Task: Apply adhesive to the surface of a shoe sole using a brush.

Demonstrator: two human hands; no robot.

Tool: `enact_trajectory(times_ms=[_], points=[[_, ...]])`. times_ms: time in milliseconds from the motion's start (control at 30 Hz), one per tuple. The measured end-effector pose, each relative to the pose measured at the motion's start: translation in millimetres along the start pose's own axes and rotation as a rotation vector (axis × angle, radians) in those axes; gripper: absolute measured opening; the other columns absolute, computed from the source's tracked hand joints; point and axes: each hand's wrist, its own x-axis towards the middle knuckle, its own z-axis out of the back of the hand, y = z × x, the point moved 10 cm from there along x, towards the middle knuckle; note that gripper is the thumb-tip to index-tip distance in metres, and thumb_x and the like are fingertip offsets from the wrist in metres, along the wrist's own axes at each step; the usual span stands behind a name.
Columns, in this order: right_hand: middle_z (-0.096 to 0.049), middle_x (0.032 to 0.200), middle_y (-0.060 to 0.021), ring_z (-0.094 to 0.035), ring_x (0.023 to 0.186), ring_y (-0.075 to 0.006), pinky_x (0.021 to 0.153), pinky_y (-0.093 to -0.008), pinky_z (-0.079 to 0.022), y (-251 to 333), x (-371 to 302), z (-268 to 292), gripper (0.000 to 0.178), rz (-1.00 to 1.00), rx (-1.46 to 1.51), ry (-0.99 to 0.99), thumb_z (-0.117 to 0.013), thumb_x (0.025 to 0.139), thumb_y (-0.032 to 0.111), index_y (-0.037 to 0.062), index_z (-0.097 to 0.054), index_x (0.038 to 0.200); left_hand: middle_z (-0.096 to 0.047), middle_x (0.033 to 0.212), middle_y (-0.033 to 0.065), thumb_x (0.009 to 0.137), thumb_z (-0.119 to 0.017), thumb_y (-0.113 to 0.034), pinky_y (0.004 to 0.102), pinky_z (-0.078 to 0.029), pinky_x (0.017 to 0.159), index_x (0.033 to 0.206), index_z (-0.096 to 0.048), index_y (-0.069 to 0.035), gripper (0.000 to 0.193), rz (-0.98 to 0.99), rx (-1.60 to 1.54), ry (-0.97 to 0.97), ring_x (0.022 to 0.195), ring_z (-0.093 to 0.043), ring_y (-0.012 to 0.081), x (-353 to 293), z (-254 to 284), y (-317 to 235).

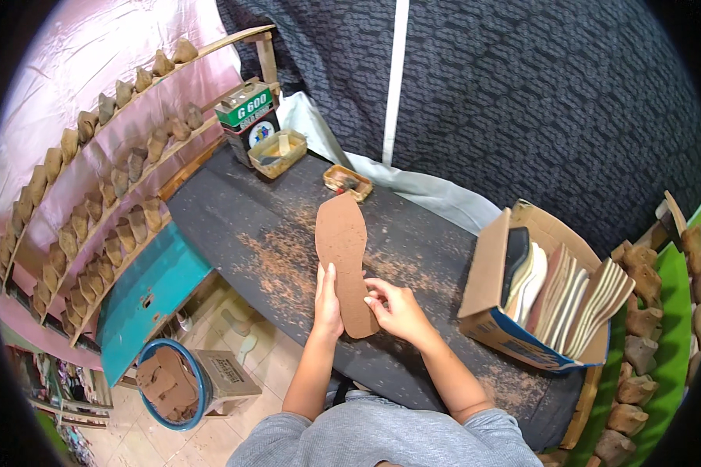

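Note:
A brown shoe insole (341,237) is held up over the dark worktable (218,183), its wide end pointing away from me. My left hand (329,310) grips its left edge near the heel, thumb lying on the face. On the opposite edge my right hand (399,310) pinches the insole close to the narrow end, fingers bent. Brown crumbs (276,257) are scattered on the table to both sides of it. Just beyond the wide end sits a small yellowish tray (348,180) with small items that I cannot make out.
At right, a cardboard box (483,268) holds several upright insoles (557,300). A metal can (247,117) and a tub (279,154) stand at the far left. Shoe lasts (78,226) line racks on the left. On the floor, a blue basin (197,389) holds brown pieces.

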Motion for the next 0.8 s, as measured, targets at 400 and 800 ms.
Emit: enact_trajectory(times_ms=[400, 800], points=[[-0.065, 0.073, -0.0126, -0.065, 0.064, -0.0251, 0.061, -0.0347, -0.051, -31, 144, -12, 0.022, 0.002, -0.262, -0.504, -0.065, 0.079, 0.01, 0.0042, -0.061, 0.099, -0.048, 0.116, 0.0154, 0.097, -0.033, -0.04, 0.0416, -0.056, 0.069, 0.134, -0.022, -0.015, 0.046, 0.002, -0.054, 0.041, 0.081, -0.063, 0.0299, 87, 95, -93], [-0.057, 0.104, -0.0153, -0.059, 0.086, -0.0343, 0.075, -0.0414, -0.049, -82, 241, -23, 0.024, 0.073, -0.491, -0.615, -0.067, 0.078, 0.009, 0.0045, -0.061, 0.1, -0.055, 0.108, 0.0155, 0.095, -0.022, -0.045, 0.0372, -0.055, 0.063, 0.127, -0.03, -0.009, 0.049, 0.249, 0.005, 0.227, 0.071, -0.064, 0.0284, 115, 123, -82]])
